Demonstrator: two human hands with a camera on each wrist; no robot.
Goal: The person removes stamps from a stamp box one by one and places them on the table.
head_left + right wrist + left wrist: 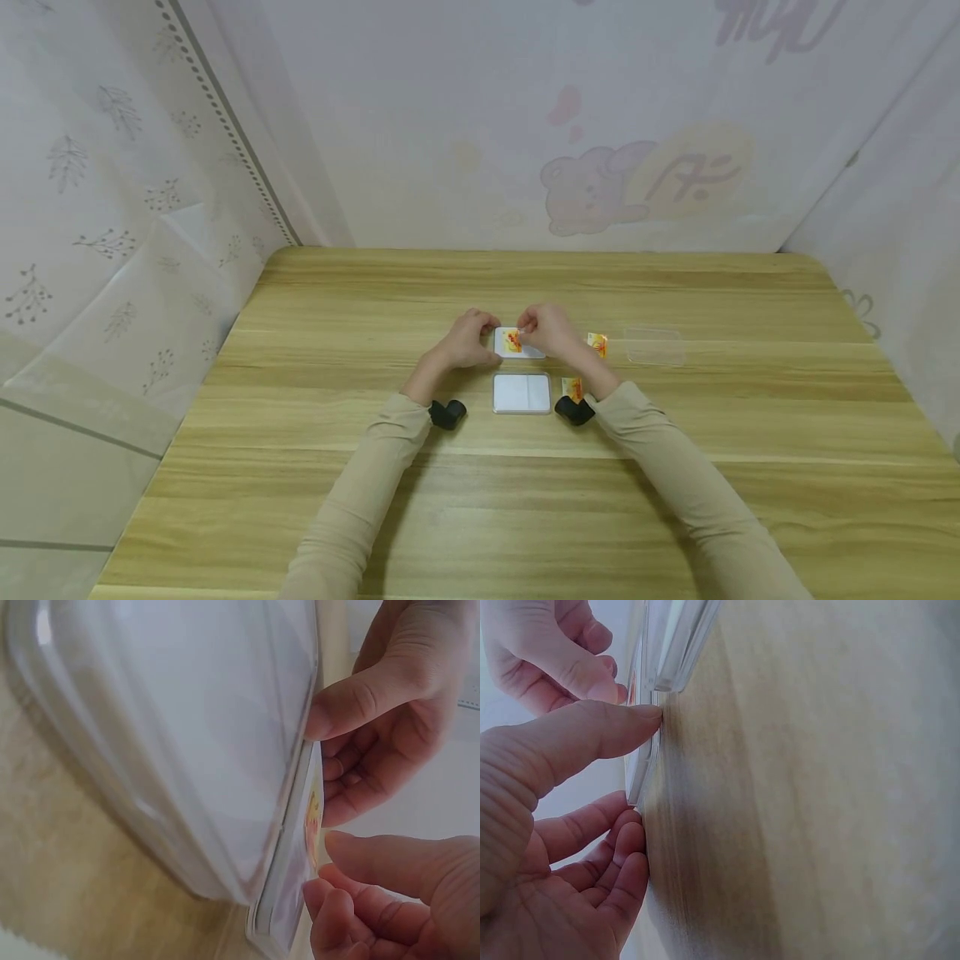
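Observation:
A small flat clear case with a white insert (pixel 534 352) lies on the table, a yellow and red stamp-like card (pixel 512 341) on its left part. My left hand (pixel 468 341) grips the case's left end, the thumb on the near edge and the fingers at the far edge. From the right, my right hand (pixel 552 332) pinches the card's right edge between curled thumb and index finger (pixel 315 892); the exact contact is partly hidden. Nearer to me lies a second clear case with a white insert (pixel 512 393), in front of the first.
Two more yellow and red cards lie to the right, one (pixel 597 343) beyond the right wrist, another (pixel 571 387) partly behind it. Farther right is a thin transparent cover (pixel 654 347). Beyond the wooden table (pixel 480 517) hang printed curtains (pixel 420 125).

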